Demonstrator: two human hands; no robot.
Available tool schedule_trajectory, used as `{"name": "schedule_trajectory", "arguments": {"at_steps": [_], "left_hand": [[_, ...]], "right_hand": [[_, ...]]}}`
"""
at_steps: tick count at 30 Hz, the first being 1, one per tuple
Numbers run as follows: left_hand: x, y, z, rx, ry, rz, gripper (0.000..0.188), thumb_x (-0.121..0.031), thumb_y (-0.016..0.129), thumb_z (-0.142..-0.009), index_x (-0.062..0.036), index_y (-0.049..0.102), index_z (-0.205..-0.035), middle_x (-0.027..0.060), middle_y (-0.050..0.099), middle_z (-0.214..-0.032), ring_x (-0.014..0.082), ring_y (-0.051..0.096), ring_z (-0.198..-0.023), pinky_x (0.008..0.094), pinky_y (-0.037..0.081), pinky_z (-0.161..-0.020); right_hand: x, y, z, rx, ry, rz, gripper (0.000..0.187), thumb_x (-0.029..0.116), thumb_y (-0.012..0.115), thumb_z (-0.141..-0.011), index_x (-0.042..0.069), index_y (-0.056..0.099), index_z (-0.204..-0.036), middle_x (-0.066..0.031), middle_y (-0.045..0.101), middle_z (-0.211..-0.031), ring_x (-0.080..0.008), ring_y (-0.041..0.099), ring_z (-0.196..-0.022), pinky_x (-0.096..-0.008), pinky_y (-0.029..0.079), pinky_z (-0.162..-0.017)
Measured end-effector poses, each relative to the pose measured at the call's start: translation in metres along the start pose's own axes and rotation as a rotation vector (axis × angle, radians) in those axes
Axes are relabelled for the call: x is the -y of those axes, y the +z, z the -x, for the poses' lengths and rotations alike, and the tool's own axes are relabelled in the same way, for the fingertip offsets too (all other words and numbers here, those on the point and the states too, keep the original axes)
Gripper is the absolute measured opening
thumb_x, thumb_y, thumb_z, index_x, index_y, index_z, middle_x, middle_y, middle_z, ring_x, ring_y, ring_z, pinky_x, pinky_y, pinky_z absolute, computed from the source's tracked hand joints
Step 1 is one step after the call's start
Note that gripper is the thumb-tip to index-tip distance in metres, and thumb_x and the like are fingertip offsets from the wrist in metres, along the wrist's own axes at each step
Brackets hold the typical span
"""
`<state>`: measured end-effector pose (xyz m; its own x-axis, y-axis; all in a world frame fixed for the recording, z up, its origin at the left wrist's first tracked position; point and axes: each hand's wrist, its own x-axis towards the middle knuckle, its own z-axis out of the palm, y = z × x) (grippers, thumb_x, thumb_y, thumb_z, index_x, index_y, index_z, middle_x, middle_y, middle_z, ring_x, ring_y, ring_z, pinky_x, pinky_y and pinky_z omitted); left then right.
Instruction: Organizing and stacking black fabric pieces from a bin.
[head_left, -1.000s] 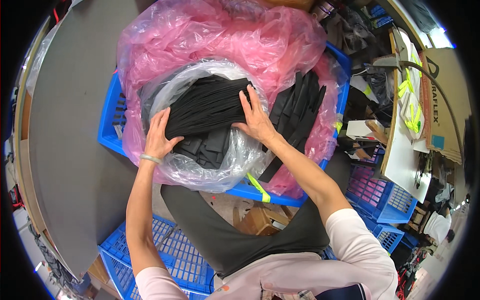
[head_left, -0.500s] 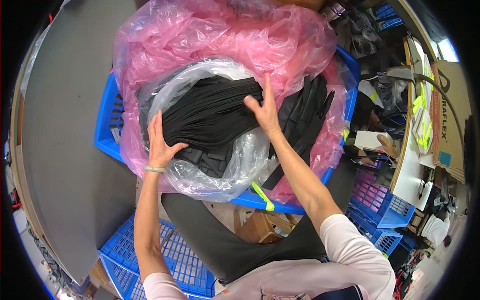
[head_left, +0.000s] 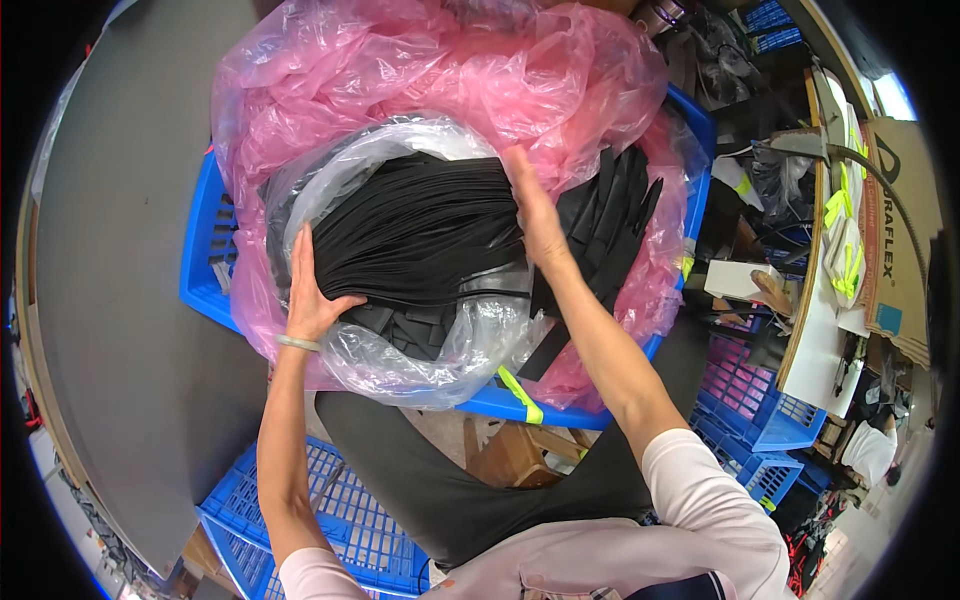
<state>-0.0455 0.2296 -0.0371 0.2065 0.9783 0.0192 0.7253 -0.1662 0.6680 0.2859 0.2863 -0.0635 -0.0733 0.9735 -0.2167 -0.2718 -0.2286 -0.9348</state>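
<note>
A thick bundle of thin black fabric strips (head_left: 420, 225) lies in a clear plastic bag (head_left: 400, 370). My left hand (head_left: 314, 295) rests against the bundle's left end, fingers stretched and thumb spread along its near side. At the right end, my right hand (head_left: 538, 215) stands on edge with its fingers straight and its palm against the strip ends. One strip sticks out on the near right side of the bundle. Shorter black pieces (head_left: 415, 332) show beneath it in the bag. More loose black strips (head_left: 610, 225) lie to the right of my right hand.
A pink plastic bag (head_left: 440, 70) lines the blue crate (head_left: 200, 270) around the clear bag. A grey tabletop (head_left: 120, 280) stands at the left. Blue crates (head_left: 345, 510) sit below, and more blue crates (head_left: 765, 425) at the right. A cardboard box (head_left: 895, 230) stands far right.
My right hand has turned from thumb over the bundle to palm flat against its end. The strips there line up more evenly, and one now sticks out on the near side.
</note>
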Motion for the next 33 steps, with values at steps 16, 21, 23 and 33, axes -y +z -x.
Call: {"name": "schedule_trajectory", "arguments": {"at_steps": [16,21,23,33], "left_hand": [[0.008,-0.004,0.007,-0.060,-0.047,-0.008,0.100,-0.013,0.084,-0.055,-0.0078,0.033,-0.142,0.0180,0.035,-0.142,0.0341,0.037,-0.131,0.0403,0.032,-0.108],[0.006,-0.001,-0.005,-0.144,0.007,-0.020,0.076,-0.012,0.078,-0.066,-0.0057,0.044,-0.134,0.0181,0.045,-0.135,0.0338,0.043,-0.127,0.0395,0.035,-0.105],[0.003,0.001,-0.012,-0.162,0.053,-0.017,0.075,-0.012,0.078,-0.066,-0.0054,0.045,-0.134,0.0188,0.046,-0.134,0.0341,0.042,-0.127,0.0396,0.035,-0.104],[0.009,-0.013,-0.008,-0.113,0.020,-0.002,0.076,-0.011,0.080,-0.065,-0.0075,0.045,-0.133,0.0190,0.045,-0.135,0.0344,0.041,-0.128,0.0394,0.034,-0.105]], "right_hand": [[0.029,-0.010,0.072,0.197,-0.455,1.051,0.115,0.062,0.070,-0.065,0.000,0.017,-0.146,-0.0212,0.014,-0.153,-0.0322,0.013,-0.142,-0.0493,0.012,-0.113],[0.025,0.025,0.053,0.294,-0.592,1.439,0.118,0.042,0.082,-0.053,-0.001,0.022,-0.144,-0.0247,0.021,-0.148,-0.0395,0.018,-0.139,-0.0589,0.011,-0.110],[0.038,0.028,0.012,0.267,-0.641,1.494,0.116,0.040,0.083,-0.053,0.000,0.023,-0.144,-0.0236,0.027,-0.146,-0.0372,0.024,-0.137,-0.0601,0.013,-0.110],[0.021,0.023,0.018,0.363,-0.692,1.480,0.101,0.037,0.082,-0.056,0.004,0.033,-0.139,-0.0161,0.047,-0.116,-0.0309,0.047,-0.111,-0.0477,0.032,-0.098]]}}
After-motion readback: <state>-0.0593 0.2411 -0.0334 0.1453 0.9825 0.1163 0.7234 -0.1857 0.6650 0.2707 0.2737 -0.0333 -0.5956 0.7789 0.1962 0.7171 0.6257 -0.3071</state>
